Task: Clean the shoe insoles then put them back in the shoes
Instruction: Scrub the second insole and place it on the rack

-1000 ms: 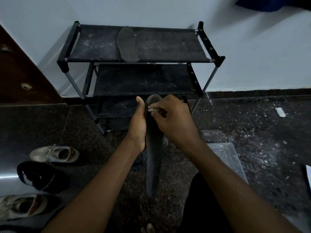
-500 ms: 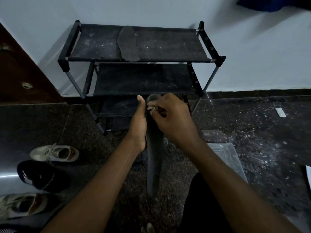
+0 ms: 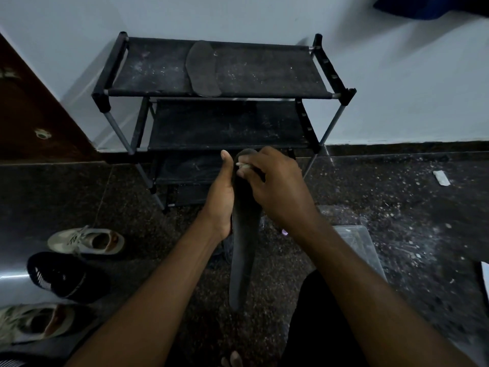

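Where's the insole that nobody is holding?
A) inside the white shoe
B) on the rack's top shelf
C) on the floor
B: the spare insole lies flat on the rack's top shelf; the left hand holds the other insole, and the right hand pinches a pale cloth.

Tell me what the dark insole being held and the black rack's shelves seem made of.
The dark grey insole looks like matte foam or felt: thin, dull, bending. The black rack shelves look like dusty stretched fabric on grey, probably metal, tubes.
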### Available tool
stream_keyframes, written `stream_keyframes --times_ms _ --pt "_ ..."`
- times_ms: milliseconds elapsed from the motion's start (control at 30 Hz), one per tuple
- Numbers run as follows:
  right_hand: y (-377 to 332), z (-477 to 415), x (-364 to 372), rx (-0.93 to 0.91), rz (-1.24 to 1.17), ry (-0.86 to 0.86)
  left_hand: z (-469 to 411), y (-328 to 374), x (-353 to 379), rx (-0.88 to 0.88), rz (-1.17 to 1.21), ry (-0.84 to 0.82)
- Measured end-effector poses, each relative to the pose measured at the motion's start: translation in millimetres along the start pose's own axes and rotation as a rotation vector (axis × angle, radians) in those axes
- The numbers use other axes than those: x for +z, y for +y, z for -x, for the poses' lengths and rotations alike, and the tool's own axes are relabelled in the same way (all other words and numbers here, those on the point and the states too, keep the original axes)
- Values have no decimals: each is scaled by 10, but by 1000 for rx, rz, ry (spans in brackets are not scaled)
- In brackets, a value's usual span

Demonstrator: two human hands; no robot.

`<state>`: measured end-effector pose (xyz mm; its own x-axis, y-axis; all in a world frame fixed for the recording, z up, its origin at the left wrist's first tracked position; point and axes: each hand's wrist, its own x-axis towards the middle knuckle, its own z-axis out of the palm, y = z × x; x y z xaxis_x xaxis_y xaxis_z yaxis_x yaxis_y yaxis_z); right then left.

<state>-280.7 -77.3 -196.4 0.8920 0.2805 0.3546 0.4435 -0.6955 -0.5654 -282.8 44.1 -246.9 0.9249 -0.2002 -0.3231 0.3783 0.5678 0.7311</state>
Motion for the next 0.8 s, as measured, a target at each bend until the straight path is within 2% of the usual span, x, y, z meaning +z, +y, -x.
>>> stream_keyframes --times_ms 200,400,633,800 --pt "51 -8 -12 65 21 130 25 -1 70 -11 -60 -24" --pt "0 9 11 47 89 79 17 2 35 -24 -16 -32" --pt "82 -15 -22 104 179 196 60 37 107 -38 -5 -105" --pt "96 -6 13 92 173 98 43 54 74 -4 -31 -124"
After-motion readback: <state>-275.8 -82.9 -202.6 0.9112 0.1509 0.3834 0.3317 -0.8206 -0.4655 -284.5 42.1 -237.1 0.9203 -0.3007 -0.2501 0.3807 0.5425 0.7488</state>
